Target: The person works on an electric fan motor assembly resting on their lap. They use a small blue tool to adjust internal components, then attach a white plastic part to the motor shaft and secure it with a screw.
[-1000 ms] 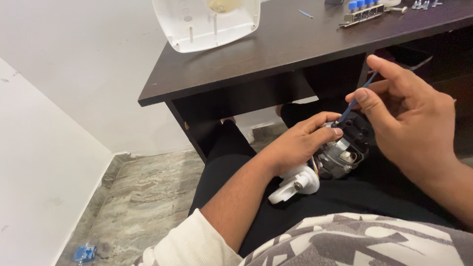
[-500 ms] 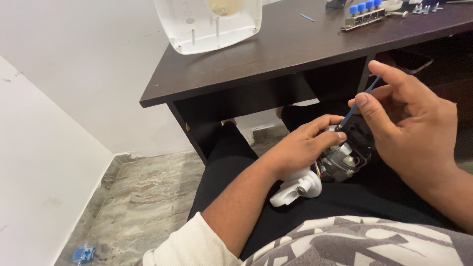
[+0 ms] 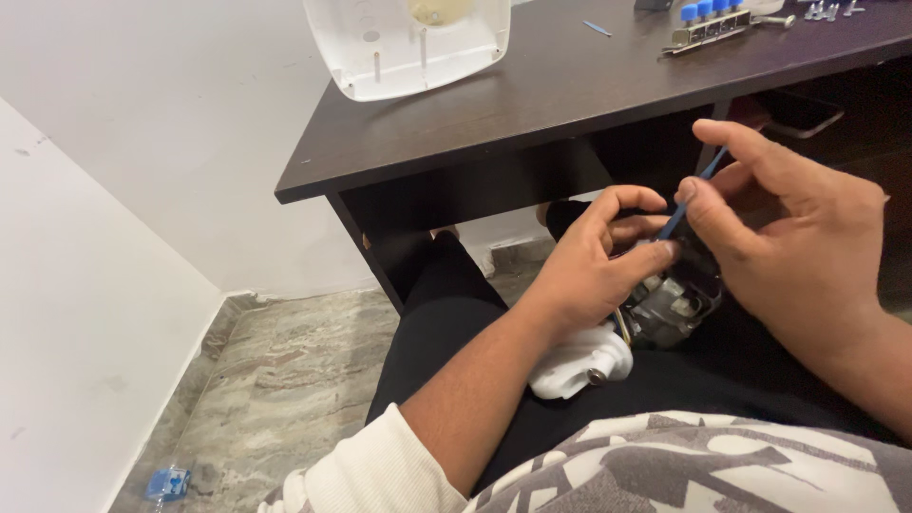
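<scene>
On my lap rests a small electric motor assembly (image 3: 665, 309) with a metal body and a white plastic end piece (image 3: 579, 366). My left hand (image 3: 594, 266) grips the motor from the left, fingers curled over its top. My right hand (image 3: 788, 242) pinches a thin blue tool (image 3: 692, 198) between thumb and forefinger, its tip pointing down into the top of the motor. Part of the motor is hidden behind both hands.
A dark wooden desk (image 3: 532, 114) stands ahead, above my knees. On it lie a white plastic housing (image 3: 408, 43), a metal strip with blue caps (image 3: 712, 24) and small screws (image 3: 826, 9). Marble floor (image 3: 285, 380) and a white wall lie to the left.
Both hands and the motor have shifted slightly up and left in view. My right hand has tilted the blue tool more steeply onto the motor's top.
</scene>
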